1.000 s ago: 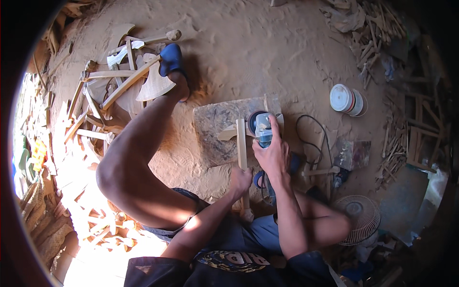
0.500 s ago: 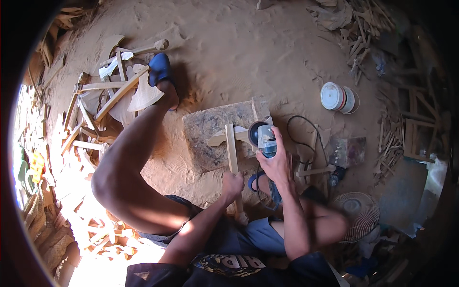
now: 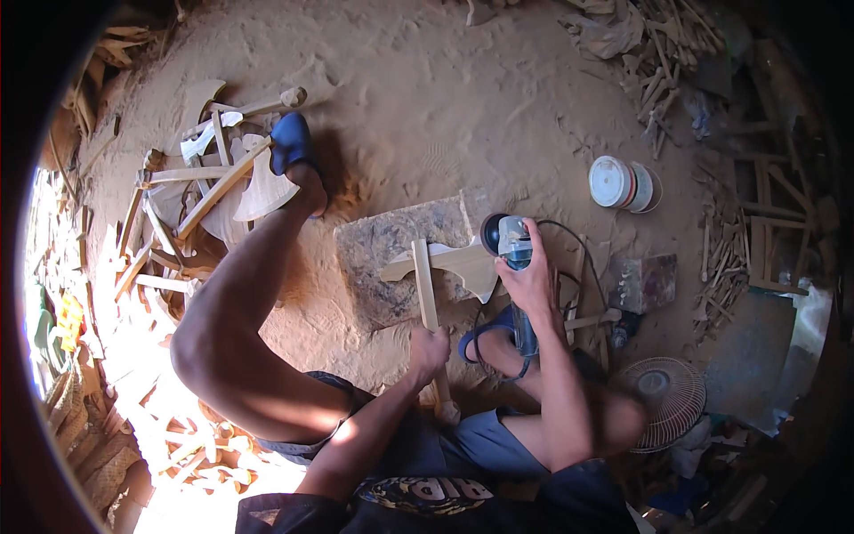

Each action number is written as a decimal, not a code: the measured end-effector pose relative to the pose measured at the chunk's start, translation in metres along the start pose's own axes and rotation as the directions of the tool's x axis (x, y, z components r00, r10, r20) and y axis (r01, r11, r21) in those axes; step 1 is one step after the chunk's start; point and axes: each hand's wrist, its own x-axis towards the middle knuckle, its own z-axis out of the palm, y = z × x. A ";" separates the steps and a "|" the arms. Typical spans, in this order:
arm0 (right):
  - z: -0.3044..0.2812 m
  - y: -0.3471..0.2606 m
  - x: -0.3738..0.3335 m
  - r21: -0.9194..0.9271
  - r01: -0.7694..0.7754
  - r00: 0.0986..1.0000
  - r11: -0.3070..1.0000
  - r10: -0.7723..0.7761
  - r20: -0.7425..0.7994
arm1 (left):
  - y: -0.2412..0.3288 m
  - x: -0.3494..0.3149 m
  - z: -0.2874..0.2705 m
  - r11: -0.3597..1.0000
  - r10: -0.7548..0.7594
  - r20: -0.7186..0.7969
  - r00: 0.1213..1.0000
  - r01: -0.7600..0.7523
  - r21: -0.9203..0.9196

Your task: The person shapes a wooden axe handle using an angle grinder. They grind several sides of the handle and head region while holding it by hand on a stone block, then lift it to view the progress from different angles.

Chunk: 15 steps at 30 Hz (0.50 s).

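My left hand [image 3: 429,350] is wrapped round the handle of a wooden axe [image 3: 427,289], a pale carved piece whose head lies across a worn block [image 3: 365,276]. The handle's knobbed end points back toward my lap. In my right hand [image 3: 531,283] is an angle grinder [image 3: 514,238], gripped near its head, with a dark round disc at its far left side. The disc stands just beyond the right blade of the axe head and looks apart from it. Whether the disc is spinning cannot be made out.
Several wooden axes [image 3: 262,191] lie heaped by my left foot. A lidded white bucket [image 3: 612,182], a stained box [image 3: 648,283] and a round fan [image 3: 660,400] stand to the right. The grinder's black cable [image 3: 583,240] loops over the sandy floor. Wood offcuts [image 3: 725,249] line the right side.
My right hand has moved the grinder up and to the right, away from the axe head, uncovering its right blade. The left hand keeps its hold on the handle.
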 end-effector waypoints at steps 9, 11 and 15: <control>-0.001 0.010 -0.050 0.058 0.104 0.994 0.993 -0.106 0.040 | -0.005 0.007 0.002 1.000 0.012 -0.030 0.999 -0.012 0.013; 0.003 0.020 -0.059 0.074 0.066 0.998 0.995 -0.066 -0.001 | -0.008 0.005 0.004 1.000 -0.005 -0.023 1.000 0.005 0.013; -0.006 0.019 -0.044 -0.021 -0.119 0.988 0.993 0.116 -0.104 | -0.012 0.014 0.002 0.996 0.084 -0.016 0.996 -0.084 -0.025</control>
